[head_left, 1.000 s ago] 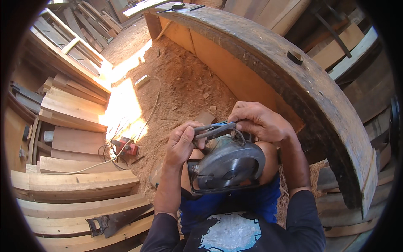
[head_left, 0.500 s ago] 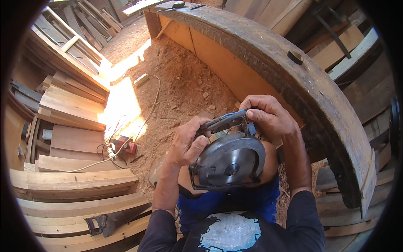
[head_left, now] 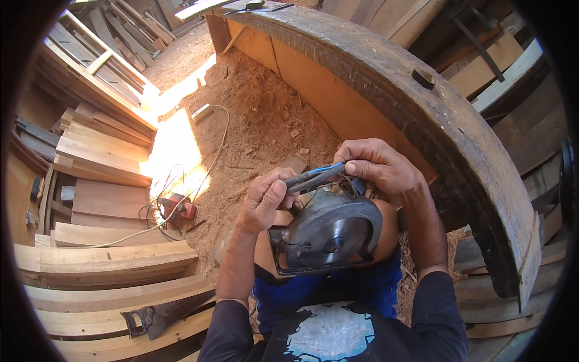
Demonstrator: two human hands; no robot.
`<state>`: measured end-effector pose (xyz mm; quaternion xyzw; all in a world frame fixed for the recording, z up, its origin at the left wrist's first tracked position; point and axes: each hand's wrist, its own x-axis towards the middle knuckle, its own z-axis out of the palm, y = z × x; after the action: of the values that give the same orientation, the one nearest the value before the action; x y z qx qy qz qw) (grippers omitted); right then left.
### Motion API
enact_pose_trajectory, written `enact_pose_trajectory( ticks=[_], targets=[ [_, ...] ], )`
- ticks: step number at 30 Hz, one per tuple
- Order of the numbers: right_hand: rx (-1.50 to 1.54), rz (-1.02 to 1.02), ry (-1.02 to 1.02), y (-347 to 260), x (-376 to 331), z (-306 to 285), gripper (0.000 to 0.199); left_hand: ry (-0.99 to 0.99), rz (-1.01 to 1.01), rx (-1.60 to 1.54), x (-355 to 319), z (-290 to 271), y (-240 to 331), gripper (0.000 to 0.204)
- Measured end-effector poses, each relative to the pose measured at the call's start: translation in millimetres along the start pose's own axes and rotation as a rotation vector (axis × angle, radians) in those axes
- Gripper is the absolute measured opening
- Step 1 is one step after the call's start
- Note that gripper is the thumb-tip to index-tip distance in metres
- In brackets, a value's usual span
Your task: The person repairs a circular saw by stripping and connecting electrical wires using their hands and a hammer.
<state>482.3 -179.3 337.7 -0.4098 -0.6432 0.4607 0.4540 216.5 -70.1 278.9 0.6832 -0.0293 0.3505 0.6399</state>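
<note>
Head view looks straight down on a circular saw (head_left: 330,232) resting in your lap, blade side up, so its disc and guard face you and the weight sits on your thighs rather than in your arms. Your left hand (head_left: 265,202) and right hand (head_left: 377,166) meet just above it — both sets of fingers are closed on a slim dark tool with a blue grip (head_left: 315,176), held level over the saw's upper edge. A handsaw (head_left: 163,315) lies on stacked planks (head_left: 102,265) to your left; a curved timber beam (head_left: 422,114) arcs past on your right.
</note>
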Motion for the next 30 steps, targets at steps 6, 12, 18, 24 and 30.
enact_pose_trajectory(
  ticks=[6,12,18,24,30],
  targets=[
    [0.184,0.033,-0.063,10,2,-3,0.018,0.14,-0.136,-0.157,-8,3,6,0.041],
    [0.303,0.053,-0.044,7,2,-1,0.021,0.043,0.044,-0.078,-1,-3,-5,0.036],
    [0.214,0.064,0.024,1,-4,6,0.018,0.122,-0.072,-0.085,-6,7,7,0.037],
    [0.041,0.013,0.137,-7,-10,15,0.01,0.1,-0.022,-0.03,-7,4,2,0.037],
    [-0.081,0.025,0.127,-5,-12,9,0.01,0.087,-0.001,-0.093,-5,6,3,0.032]
  ],
)
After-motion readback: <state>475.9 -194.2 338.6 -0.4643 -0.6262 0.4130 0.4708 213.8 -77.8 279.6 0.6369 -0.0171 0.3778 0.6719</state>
